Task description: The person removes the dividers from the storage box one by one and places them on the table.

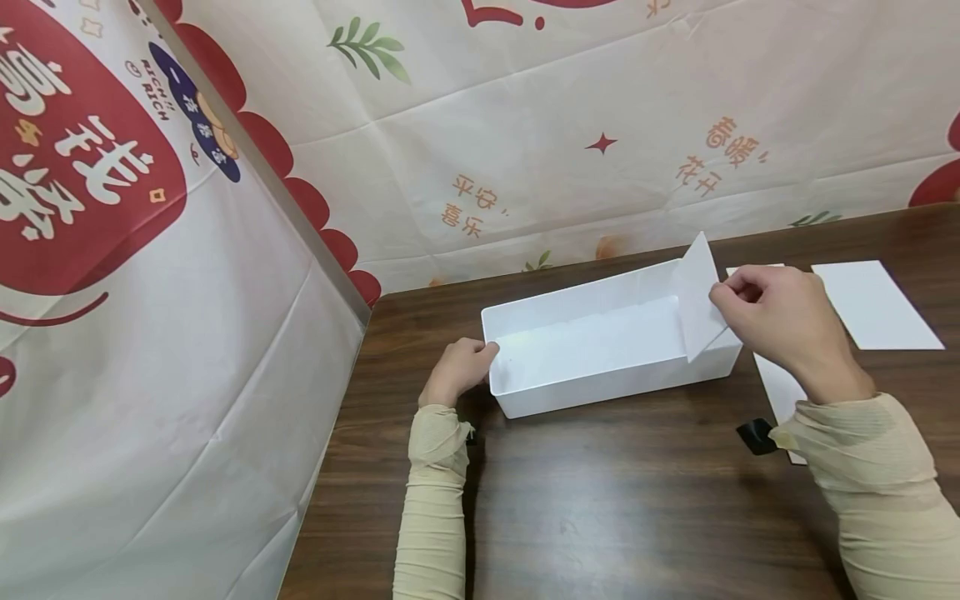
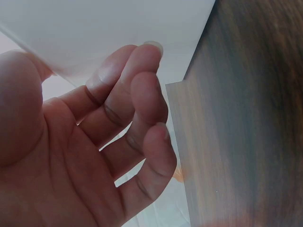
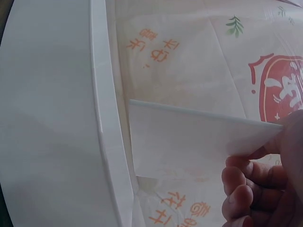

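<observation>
Card going over a white box

Right hand point(image 1: 780, 321) pinches a card point(image 1: 697, 292) above the box point(image 1: 600, 400) at 3 o'clock; left hand point(image 1: 459, 371), fingers loosely curled, touches its 9 o'clock end.

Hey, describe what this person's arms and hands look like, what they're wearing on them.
Both arms are covered by long, close-fitting beige sleeves of thin, wrinkled fabric, the left sleeve and the right sleeve ending at the wrists. The left hand and right hand are bare, with no gloves, rings or watch in view. A small black item shows under the right wrist, another at the left cuff.
</observation>
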The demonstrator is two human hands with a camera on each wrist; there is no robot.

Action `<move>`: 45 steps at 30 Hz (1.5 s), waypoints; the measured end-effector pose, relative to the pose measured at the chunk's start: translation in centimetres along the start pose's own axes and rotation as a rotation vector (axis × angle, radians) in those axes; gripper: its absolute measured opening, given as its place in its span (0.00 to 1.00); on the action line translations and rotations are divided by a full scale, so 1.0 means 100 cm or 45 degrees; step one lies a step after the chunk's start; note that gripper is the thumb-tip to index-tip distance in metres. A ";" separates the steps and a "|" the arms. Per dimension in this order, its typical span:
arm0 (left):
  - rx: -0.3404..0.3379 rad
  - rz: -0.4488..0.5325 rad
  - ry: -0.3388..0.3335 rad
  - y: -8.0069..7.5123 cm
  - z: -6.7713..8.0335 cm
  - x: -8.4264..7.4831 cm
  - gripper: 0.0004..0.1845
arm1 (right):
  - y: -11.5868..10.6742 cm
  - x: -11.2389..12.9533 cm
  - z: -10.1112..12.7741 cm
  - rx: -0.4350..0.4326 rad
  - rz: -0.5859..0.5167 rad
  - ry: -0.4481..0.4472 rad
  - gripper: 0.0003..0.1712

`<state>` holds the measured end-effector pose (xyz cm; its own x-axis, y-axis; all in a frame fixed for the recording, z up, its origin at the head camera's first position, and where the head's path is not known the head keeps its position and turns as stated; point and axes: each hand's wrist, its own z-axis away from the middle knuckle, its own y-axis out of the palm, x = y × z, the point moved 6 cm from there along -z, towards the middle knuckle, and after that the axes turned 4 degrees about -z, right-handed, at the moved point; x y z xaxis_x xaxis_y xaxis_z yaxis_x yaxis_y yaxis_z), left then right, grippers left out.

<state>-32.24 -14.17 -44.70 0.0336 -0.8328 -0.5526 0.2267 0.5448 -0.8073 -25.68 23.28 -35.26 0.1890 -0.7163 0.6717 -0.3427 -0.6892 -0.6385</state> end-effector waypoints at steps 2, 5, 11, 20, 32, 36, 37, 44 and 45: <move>-0.001 0.005 -0.005 -0.001 0.000 0.000 0.24 | -0.003 -0.003 0.000 -0.004 0.002 0.011 0.16; -0.004 0.009 -0.006 -0.001 0.001 0.000 0.23 | -0.007 -0.006 0.001 -0.009 -0.002 0.027 0.16; 0.004 0.015 -0.004 0.000 0.000 0.001 0.25 | -0.017 -0.015 0.003 -0.018 0.036 0.036 0.15; -0.001 0.018 -0.009 0.000 -0.002 0.003 0.23 | -0.032 -0.035 0.010 -0.069 0.040 0.089 0.13; -0.004 0.010 -0.011 -0.001 0.000 0.002 0.22 | -0.052 -0.056 0.020 -0.044 0.102 0.130 0.14; -0.010 0.005 -0.006 0.000 0.000 0.002 0.23 | -0.057 -0.064 0.021 -0.055 0.148 0.129 0.13; -0.011 0.005 -0.006 0.001 0.000 0.001 0.23 | -0.058 -0.065 0.022 -0.060 0.166 0.122 0.14; -0.010 0.015 -0.006 0.001 -0.001 0.001 0.23 | -0.064 -0.080 0.025 -0.108 0.196 0.080 0.14; -0.010 0.016 -0.006 0.001 -0.001 0.001 0.23 | -0.065 -0.083 0.026 -0.107 0.185 0.088 0.14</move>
<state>-32.29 -14.21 -44.88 0.0408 -0.8265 -0.5615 0.2189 0.5557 -0.8020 -22.68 33.40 -37.66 0.0693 -0.7965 0.6006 -0.4378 -0.5653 -0.6991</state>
